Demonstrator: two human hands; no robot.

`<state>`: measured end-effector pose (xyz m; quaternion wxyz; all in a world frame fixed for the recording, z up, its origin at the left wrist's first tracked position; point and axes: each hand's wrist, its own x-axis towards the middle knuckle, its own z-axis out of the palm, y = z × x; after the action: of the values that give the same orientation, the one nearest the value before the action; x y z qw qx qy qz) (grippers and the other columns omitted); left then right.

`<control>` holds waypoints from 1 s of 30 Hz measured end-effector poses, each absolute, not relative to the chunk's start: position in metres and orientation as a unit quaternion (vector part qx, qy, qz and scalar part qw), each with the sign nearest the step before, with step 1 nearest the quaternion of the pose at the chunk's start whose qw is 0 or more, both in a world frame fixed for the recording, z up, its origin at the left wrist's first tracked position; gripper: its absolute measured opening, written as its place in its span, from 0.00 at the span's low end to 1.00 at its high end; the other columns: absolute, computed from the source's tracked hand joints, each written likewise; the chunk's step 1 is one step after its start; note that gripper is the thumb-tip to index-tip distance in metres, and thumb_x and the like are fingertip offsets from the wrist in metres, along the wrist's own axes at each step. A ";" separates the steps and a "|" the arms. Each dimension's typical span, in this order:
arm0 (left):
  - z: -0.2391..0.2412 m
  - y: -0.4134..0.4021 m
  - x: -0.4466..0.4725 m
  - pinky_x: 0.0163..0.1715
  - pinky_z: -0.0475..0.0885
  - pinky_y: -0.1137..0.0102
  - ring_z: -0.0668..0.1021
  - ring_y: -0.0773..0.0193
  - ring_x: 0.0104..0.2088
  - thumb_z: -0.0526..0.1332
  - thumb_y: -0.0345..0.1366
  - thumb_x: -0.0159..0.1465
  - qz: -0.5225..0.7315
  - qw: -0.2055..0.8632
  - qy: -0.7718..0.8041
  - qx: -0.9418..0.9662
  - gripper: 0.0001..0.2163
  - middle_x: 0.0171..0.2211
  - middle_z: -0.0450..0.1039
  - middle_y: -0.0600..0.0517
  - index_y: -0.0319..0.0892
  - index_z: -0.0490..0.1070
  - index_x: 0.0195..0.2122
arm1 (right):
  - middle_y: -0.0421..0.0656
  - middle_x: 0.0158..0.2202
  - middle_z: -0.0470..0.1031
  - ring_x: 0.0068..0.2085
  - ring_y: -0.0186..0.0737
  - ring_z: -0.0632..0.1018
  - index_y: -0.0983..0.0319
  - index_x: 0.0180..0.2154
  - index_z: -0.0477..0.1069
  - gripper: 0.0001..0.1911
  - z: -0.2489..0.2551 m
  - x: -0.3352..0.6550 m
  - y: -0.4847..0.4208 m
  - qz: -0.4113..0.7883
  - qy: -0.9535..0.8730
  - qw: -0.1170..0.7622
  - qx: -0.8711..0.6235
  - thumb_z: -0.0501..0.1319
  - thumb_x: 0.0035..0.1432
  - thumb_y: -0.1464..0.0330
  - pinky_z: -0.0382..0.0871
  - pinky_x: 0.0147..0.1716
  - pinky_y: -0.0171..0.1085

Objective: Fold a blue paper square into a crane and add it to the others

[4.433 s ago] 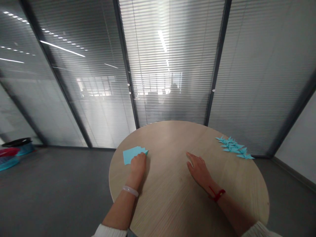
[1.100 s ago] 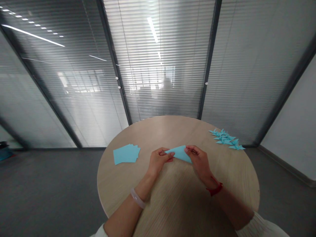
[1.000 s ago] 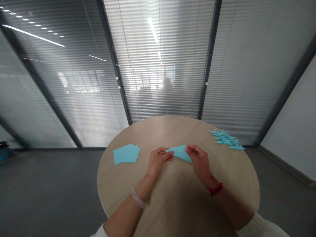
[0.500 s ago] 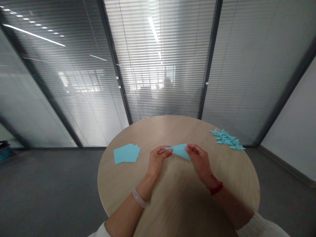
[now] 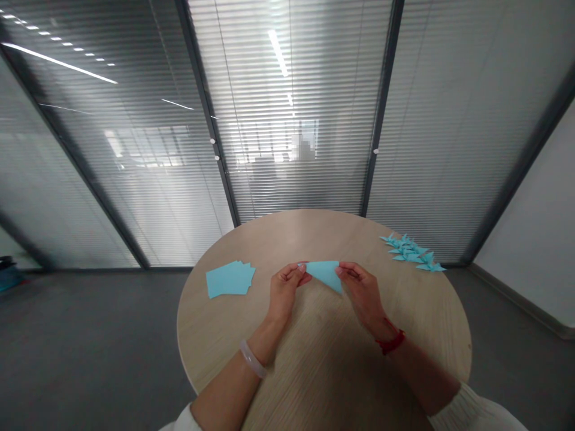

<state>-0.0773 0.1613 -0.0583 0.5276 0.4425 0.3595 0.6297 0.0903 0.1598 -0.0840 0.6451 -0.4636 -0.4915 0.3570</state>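
Between the fingers of the left hand (image 5: 284, 293) and right hand (image 5: 365, 293), folded blue paper (image 5: 325, 273) is being pinched, its long axis running crosswise, narrow tip pointing into the left fingers.

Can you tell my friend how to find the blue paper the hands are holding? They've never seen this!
Start at the round wooden table, then look between the left hand and the right hand. They pinch the held paper, light blue and wedge-shaped. Unlike the sheets lying to its left and the spiky folded papers to its right, only it is gripped.
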 end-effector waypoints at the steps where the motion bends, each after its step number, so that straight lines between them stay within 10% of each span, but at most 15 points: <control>1: -0.059 0.162 -0.078 0.40 0.74 0.66 0.78 0.63 0.33 0.68 0.41 0.50 0.632 0.525 0.357 0.445 0.14 0.32 0.78 0.47 0.36 0.78 0.33 | 0.43 0.31 0.78 0.32 0.39 0.76 0.62 0.35 0.75 0.16 -0.084 0.090 0.160 0.358 -0.493 0.644 -0.463 0.65 0.48 0.57 0.68 0.31 0.36; 18: -0.056 0.164 -0.087 0.24 0.69 0.75 0.71 0.68 0.23 0.62 0.46 0.56 0.632 0.350 0.442 0.532 0.14 0.21 0.69 0.54 0.40 0.75 0.32 | 0.43 0.25 0.79 0.28 0.44 0.80 0.61 0.26 0.74 0.15 -0.080 0.080 0.155 0.482 -0.527 0.546 -0.438 0.69 0.39 0.57 0.73 0.29 0.39; 30: -0.062 0.167 -0.080 0.36 0.73 0.66 0.77 0.61 0.29 0.69 0.45 0.47 0.521 0.529 0.408 0.532 0.15 0.26 0.77 0.50 0.38 0.76 0.26 | 0.44 0.27 0.80 0.30 0.44 0.80 0.63 0.29 0.75 0.17 -0.087 0.088 0.163 0.455 -0.519 0.566 -0.451 0.69 0.40 0.57 0.72 0.32 0.39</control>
<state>-0.0796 0.1667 -0.0616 0.5286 0.5319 0.4081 0.5208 0.0882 0.1628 -0.0868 0.5663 -0.4505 -0.5189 0.4550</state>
